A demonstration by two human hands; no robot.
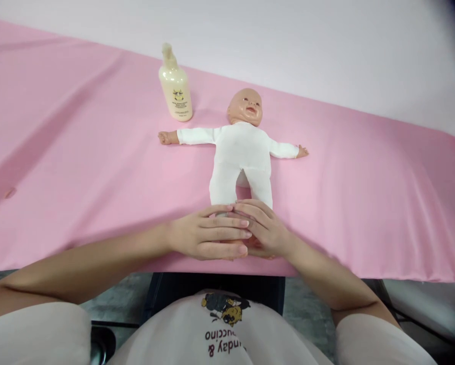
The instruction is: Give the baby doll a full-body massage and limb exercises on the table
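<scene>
A baby doll (pixel 242 147) with a white cloth body lies face up, its arms spread wide and its head away from me. My left hand (pixel 210 233) stretches over the doll's lower legs with its fingers straight and slightly parted. Opposite it, my right hand (pixel 263 228) reaches in, and its fingertips overlap those of the left. Neither hand grips anything that I can see. Both hands mostly hide the doll's feet. Beyond the doll's outstretched arm on the left stands a cream pump bottle (pixel 177 94) with a cow picture on its label.
A pink cloth (pixel 345 203) with folds covers the table, and its front edge runs just below my hands. Behind the table rises a white wall (pixel 307 40). Part of a dark chair (pixel 166 294) shows under the table's edge.
</scene>
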